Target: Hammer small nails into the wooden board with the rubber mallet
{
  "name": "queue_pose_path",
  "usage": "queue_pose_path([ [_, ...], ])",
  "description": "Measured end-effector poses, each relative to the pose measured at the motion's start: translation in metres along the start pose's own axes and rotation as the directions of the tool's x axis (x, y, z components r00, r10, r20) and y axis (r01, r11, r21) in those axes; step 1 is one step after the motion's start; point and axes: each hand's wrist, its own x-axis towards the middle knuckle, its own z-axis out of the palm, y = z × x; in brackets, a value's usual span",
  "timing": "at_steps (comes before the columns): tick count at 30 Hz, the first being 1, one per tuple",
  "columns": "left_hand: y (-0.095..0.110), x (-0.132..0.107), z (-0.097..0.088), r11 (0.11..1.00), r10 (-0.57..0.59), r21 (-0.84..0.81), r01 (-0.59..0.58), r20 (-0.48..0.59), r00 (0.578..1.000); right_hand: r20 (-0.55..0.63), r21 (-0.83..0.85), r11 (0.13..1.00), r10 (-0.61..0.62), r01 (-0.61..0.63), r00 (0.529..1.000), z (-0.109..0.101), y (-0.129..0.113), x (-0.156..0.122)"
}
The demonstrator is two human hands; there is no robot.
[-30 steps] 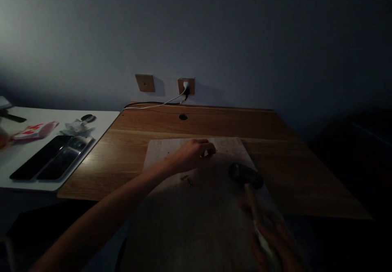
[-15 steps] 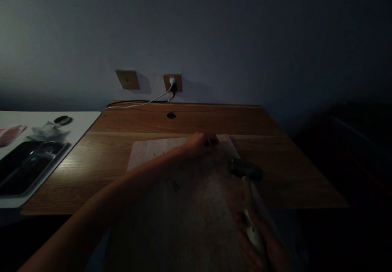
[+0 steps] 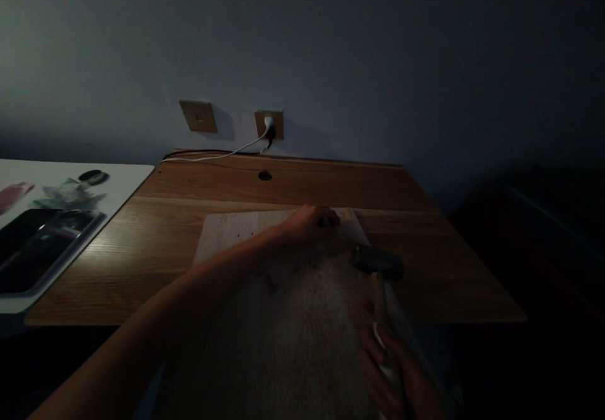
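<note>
In the head view my right hand [image 3: 385,369], low on the right, is wrapped round the handle of a hammer [image 3: 378,262]. Its dark, thick head hangs over the right edge of a pale wooden board [image 3: 307,338]. My left hand [image 3: 309,223] rests near the board's far right corner, to the left of the hammer head and apart from it. Its fingers are curled together, and shadow hides whatever may be between them. Some small, thin metal pieces [image 3: 270,283] lie on the board below my left forearm.
Under the board is a wooden table [image 3: 425,237] with a round hole [image 3: 265,175]. Cables [image 3: 222,155] run along its back edge to a wall socket [image 3: 269,125]. On the left, a white table [image 3: 125,177] holds a dark tray [image 3: 33,250] and crumpled clear plastic [image 3: 70,194].
The view has shifted slightly. The hammer stays close to the same spot above the board's right edge, and my left hand keeps its place at the far corner.
</note>
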Motion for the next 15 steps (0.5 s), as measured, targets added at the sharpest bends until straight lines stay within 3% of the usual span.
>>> queue_pose_path([
  [10, -0.002, 0.0, 0.003, 0.996, 0.07, 0.057, -0.07, 0.011, 0.998, -0.078, -0.057, 0.997, -0.053, 0.049, 0.996, 0.003, -0.008, -0.001],
  [15, -0.002, -0.001, 0.003, 1.0, 0.019, -0.019, -0.019, 0.002, 1.0, -0.181, -0.076, 0.996, -0.064, 0.051, 0.981, 0.001, -0.027, -0.01],
])
